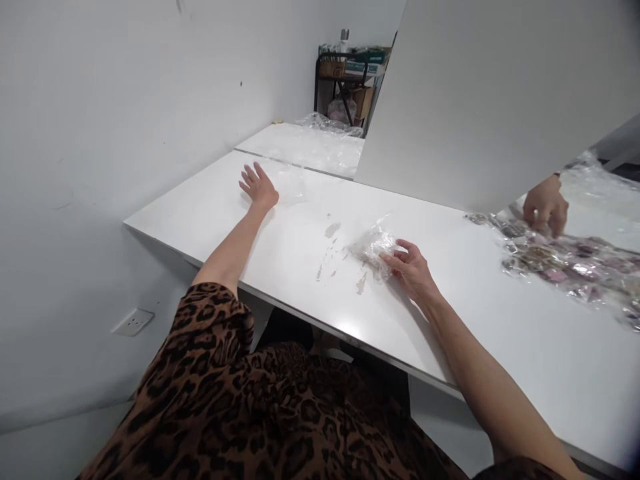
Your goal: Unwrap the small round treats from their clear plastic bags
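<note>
My right hand (pixel 413 272) pinches the right side of a crumpled clear plastic bag (pixel 373 247) on the white table (pixel 310 293). What the bag contains, if anything, I cannot make out. Farther left, my left hand (pixel 260 188) has its fingers spread and grips nothing. Just beside its wrist lies a flat, see-through plastic bag (pixel 293 185) on the tabletop.
Several small clear packets (pixel 565 263) with pink and brown contents cover the right side, where another person's hand (pixel 546 207) reaches in. A grey-white panel (pixel 480 100) rises behind the table. A wall (pixel 125 120) borders the left; a black shelf rack (pixel 345 79) stands at the back.
</note>
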Demonstrator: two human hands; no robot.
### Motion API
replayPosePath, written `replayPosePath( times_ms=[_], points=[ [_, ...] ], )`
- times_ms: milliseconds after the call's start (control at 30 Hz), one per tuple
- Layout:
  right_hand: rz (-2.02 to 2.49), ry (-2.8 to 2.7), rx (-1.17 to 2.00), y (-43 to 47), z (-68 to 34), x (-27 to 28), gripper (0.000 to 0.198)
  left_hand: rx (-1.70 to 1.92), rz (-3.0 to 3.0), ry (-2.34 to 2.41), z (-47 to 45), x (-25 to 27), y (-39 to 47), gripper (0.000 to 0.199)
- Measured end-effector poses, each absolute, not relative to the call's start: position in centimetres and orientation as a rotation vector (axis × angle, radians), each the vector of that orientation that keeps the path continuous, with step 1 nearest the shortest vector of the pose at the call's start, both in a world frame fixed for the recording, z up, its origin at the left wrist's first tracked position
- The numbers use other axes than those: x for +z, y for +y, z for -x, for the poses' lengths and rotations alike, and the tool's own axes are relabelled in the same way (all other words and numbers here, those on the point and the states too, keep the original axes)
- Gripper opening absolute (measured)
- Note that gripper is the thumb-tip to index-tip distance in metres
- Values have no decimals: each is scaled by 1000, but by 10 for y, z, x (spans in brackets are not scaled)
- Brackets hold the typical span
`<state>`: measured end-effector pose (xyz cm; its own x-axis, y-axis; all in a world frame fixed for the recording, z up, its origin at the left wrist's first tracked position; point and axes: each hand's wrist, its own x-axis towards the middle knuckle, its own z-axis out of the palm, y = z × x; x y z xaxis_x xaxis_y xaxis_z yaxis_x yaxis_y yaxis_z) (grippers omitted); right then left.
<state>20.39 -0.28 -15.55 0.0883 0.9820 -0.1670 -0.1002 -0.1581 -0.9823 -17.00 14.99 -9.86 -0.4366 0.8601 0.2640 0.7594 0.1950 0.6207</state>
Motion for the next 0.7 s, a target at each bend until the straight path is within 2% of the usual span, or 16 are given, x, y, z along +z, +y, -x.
replayPosePath(
  times_ms=[67,133,233,300,400,500,600,700],
  points=[
    [1293,-1029,1246,-2,-202,-158,94,1231,-1745,2091,143,-96,132,79],
    [1271,-1093,1171,-4,-200,-160,91,1164,-1901,1694,100,-102,101,69],
    [1188,-1196,1065,-9,-196,-158,85,946,-1749,1206,32,-119,56,83],
    [1125,-1223,1045,-12,-195,-154,83,886,-1463,1037,-1,-130,41,80],
    [1078,-1146,1088,-12,-200,-146,82,873,-1042,867,-28,-139,43,56],
    [1088,-1022,1165,-7,-211,-141,81,941,-786,789,-36,-142,51,40],
    [1131,-1007,1190,-4,-220,-142,76,1032,-686,812,-37,-146,52,38],
    [1181,-1205,1005,-8,-218,-142,72,1128,-739,926,-35,-150,46,47]
  ],
)
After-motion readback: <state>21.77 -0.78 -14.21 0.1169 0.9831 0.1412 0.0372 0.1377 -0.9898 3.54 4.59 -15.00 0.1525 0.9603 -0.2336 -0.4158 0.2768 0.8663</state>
